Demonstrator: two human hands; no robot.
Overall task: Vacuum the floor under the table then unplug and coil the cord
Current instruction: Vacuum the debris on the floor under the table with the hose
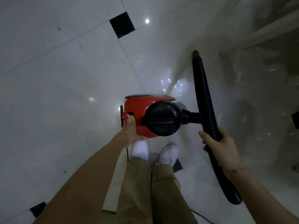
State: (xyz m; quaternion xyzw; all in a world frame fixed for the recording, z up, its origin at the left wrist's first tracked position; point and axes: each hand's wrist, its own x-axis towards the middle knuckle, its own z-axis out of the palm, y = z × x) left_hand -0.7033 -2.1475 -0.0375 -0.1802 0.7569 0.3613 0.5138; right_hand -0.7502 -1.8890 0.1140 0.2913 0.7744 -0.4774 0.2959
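The right hand [221, 147] has its grip closed round the black ribbed hose [203, 88], fingers wrapped over it and thumb on the near side, to the right of the red vacuum body [137, 107] and a little nearer the person. A thin bracelet [239, 170] sits on that wrist. From the grip the hose runs away past the vacuum's right side to an open end [195, 53] on the floor beyond it, and back toward the person to a second end [234, 199] well behind the vacuum. A black outlet stub [192, 117] on the vacuum's right side meets the hose just beyond the hand.

The left hand [130, 125] holds nothing. Its fingers are stretched out straight at the vacuum's left end, and the fingertips touch the black switch [130, 114] beside the red end flange. A beaded gold bracelet [120, 132] is on that wrist.

The vacuum sits on the white tiled floor [64, 94], with a round black cap [161, 118] on top. Two white shoes [140, 149] stand just behind it. The black cord [127, 153] shows beside the left shoe, and another stretch lies on the floor further behind. A black inset tile [122, 24] lies well beyond the vacuum. Pale furniture [267, 29] to the vacuum's far right is too blurred to make out.
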